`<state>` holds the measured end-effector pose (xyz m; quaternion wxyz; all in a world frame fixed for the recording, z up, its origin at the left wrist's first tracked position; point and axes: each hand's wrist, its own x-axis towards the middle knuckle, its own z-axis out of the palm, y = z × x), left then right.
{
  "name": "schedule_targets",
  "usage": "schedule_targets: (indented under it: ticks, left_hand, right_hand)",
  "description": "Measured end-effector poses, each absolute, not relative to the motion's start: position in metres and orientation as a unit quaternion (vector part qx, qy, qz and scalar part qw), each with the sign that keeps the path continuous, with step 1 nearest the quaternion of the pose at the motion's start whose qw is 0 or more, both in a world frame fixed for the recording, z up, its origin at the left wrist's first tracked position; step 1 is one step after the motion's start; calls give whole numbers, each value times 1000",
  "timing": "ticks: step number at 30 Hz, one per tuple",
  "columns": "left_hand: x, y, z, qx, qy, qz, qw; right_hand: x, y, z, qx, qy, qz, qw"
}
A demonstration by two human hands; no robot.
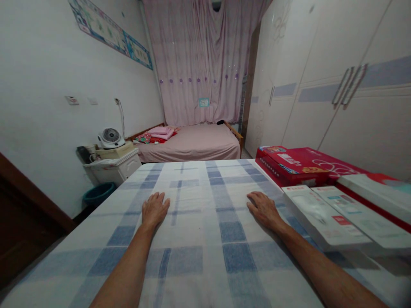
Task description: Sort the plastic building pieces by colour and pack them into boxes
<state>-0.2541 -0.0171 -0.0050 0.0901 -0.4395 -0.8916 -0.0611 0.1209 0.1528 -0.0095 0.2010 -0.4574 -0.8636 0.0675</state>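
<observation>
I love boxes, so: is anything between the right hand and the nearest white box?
Nothing visible stands in the way; only the checked cloth lies between the right hand and that white box.

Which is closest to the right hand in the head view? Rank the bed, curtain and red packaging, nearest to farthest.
From the right hand:
1. Red packaging: ahead, to its right.
2. Bed: beyond the checked cloth.
3. Curtain: hanging behind the bed.

A home bedroom: a wooden-framed bed with a dusty-pink cloth sheet (199, 143) bears folded pink bedding (162, 131), pale pink fabric curtains (180, 55) hang behind, and a tall, glossy off-white wardrobe (289, 124) lines the right side.
</observation>
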Motion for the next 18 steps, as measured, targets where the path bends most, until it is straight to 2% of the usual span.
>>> schedule_targets:
  ticks: [18]
  left_hand:
    - [-291,-9,-20,-464,-881,-21,95]
  right_hand:
    - [121,144,3,-450,-866,80,203]
